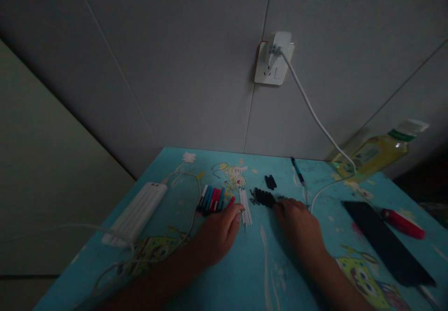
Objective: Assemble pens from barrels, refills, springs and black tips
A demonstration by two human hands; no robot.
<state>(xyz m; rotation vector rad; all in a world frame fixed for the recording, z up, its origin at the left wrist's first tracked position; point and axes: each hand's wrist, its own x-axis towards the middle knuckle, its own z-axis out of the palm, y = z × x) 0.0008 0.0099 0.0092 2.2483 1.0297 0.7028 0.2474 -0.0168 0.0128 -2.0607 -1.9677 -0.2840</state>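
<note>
My left hand (224,231) is closed, thumb and forefinger together, just left of a bundle of thin white pen refills (245,207). A small tip shows at its fingers, too unclear to name. Behind it lies a row of blue, red and white pen barrels (211,198); a red barrel (231,201) rises at the knuckles, and I cannot tell whether the hand grips it. My right hand (297,222) curls down at the right end of a row of small black pieces (264,197). Its fingertips are hidden, and so is anything in them.
Black pieces (270,182) and a blue-black pen (297,171) lie farther back. A white power strip (136,213) with looping cable is at left. To the right are a dark flat slab (387,241), a red-handled tool (404,223) and a yellow bottle (376,154). A charger (279,45) is plugged into the wall.
</note>
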